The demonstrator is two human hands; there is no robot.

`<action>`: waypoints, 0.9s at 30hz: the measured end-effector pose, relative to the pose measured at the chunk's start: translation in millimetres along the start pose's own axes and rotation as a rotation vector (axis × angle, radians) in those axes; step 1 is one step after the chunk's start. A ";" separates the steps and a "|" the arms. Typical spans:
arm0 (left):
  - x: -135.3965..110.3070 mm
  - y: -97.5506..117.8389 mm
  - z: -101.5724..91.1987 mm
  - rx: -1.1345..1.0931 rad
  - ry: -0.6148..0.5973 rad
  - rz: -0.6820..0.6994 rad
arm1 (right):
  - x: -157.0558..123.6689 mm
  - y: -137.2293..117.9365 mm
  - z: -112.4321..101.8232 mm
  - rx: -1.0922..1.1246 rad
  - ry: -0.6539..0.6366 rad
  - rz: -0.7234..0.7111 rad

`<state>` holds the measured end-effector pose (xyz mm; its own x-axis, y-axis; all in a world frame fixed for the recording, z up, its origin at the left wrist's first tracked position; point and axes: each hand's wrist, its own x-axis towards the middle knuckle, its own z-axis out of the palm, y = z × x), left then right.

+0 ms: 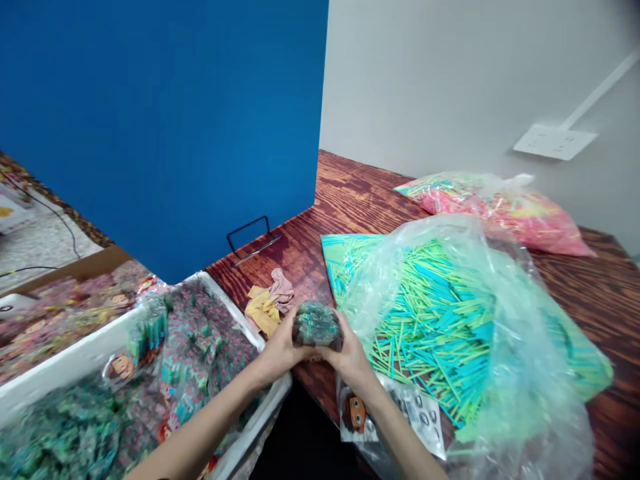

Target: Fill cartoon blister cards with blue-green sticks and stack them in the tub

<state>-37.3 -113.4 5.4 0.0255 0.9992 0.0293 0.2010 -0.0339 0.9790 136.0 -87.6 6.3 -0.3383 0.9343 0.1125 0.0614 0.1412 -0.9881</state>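
Observation:
Both my hands grip one thick bundle of green and teal sticks (pixel 316 325), seen end-on, just above the table's near edge. My left hand (pixel 281 351) wraps its left side and my right hand (pixel 350 358) wraps its right side, fingers closed. Right of my hands lies a big clear plastic bag (pixel 450 320) spilling loose green and turquoise sticks. Under my right wrist lies a printed cartoon packet (pixel 356 415).
A white tray (pixel 65 363) at left holds several filled patterned packets. Yellow and pink rubber bands (pixel 270 301) lie on the dark wooden table (pixel 350 193). A bag of pink and yellow sticks (pixel 500 203) sits at the back right. A blue partition (pixel 160 120) stands behind.

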 end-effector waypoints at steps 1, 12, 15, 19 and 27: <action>0.7 -6.0 1.2 0.015 0.011 0.004 | 1.4 4.6 1.4 -0.008 0.003 0.012; -6.5 3.2 4.7 0.114 0.033 0.069 | -8.8 -11.7 -1.2 -0.147 0.028 -0.078; -0.5 0.5 8.3 0.086 -0.008 0.022 | -5.6 -0.1 -4.2 -0.186 0.016 -0.037; 1.8 3.3 11.3 0.043 0.012 0.057 | -6.7 1.7 -8.7 -0.232 -0.004 -0.028; -4.5 6.7 14.2 0.053 0.014 0.046 | -8.1 -57.4 -22.9 -0.555 -0.029 -0.359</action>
<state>-22.2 -118.3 9.0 0.0223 0.9968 0.0774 0.2513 -0.0805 0.9646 156.7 -95.7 64.5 -0.4527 0.7894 0.4147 0.4118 0.5976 -0.6880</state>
